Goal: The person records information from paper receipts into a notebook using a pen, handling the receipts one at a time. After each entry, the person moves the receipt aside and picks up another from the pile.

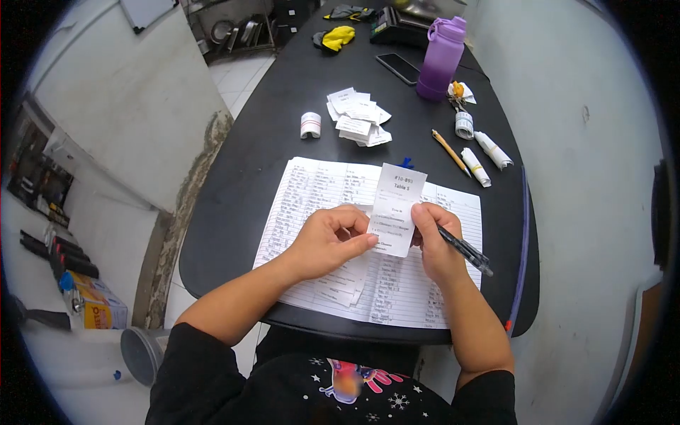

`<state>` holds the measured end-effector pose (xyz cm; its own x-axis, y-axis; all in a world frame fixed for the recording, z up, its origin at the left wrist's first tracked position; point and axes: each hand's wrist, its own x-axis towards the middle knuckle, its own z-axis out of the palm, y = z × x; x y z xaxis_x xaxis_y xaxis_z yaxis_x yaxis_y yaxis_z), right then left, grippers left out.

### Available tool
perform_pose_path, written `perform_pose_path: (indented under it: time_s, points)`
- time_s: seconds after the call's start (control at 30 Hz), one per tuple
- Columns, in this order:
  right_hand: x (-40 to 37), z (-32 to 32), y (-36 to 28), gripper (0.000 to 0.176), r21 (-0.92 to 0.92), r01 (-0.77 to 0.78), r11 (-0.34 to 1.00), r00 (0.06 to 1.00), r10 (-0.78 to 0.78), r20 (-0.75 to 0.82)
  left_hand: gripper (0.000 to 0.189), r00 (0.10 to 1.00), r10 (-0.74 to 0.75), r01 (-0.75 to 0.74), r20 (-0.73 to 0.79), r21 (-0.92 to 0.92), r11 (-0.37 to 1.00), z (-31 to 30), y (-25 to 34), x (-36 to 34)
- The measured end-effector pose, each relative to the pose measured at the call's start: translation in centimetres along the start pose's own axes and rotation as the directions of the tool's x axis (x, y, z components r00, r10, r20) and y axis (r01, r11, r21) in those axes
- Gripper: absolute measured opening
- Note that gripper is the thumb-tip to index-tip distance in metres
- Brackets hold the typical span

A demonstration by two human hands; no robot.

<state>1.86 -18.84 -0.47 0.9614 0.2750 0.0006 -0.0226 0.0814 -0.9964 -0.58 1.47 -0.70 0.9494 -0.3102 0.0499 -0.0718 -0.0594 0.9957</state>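
Over an open lined notebook [294,205] with handwritten columns, I hold up a printed receipt slip [398,195] headed "Table 5". My right hand [440,244] pinches its right edge between thumb and fingers. A dark pen [467,253] is tucked in that same hand, pointing down to the right. My left hand [329,241] is closed, its thumb at the slip's lower left edge; its fingertips are partly hidden. Beneath the left hand, more paper slips [343,287] lie on the notebook's left page.
Beyond the notebook on the black table [234,234] are a loose pile of slips [358,117], a curled paper roll [310,125], a brown pen [451,152], rolled papers [476,168], a purple bottle [440,60], a phone [398,69] and a yellow glove [338,37]. A wall stands close on the right.
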Motion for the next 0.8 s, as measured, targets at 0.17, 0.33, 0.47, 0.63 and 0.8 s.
perform_pose_path:
  time_s: [0.17,0.33,0.47,0.63,0.8]
  points:
    - [-0.03,0.10,0.17,0.031,0.016,-0.007,1.000,1.000,0.008,-0.008,0.014,0.999,0.041,-0.039,-0.025,0.050,0.998,-0.14,-0.09,0.09]
    - [0.05,-0.12,0.50,0.031,0.023,0.014,1.000,1.000,-0.014,-0.009,0.016,0.998,0.062,-0.060,-0.027,0.066,0.996,-0.10,0.02,0.13]
    - [0.00,-0.19,0.36,0.031,0.055,0.002,0.998,1.000,-0.002,0.007,0.018,0.996,0.069,-0.066,-0.052,0.064,0.996,0.11,0.01,0.15]
    - [0.02,-0.09,0.61,0.031,0.101,-0.019,0.995,0.999,0.016,0.028,0.017,0.999,0.040,-0.040,-0.018,0.034,0.999,-0.03,-0.32,0.17]
    - [-0.06,0.04,0.64,0.031,0.142,-0.024,0.990,0.999,0.019,0.038,0.013,0.999,0.035,-0.037,-0.034,-0.044,0.998,0.22,-0.77,0.23]
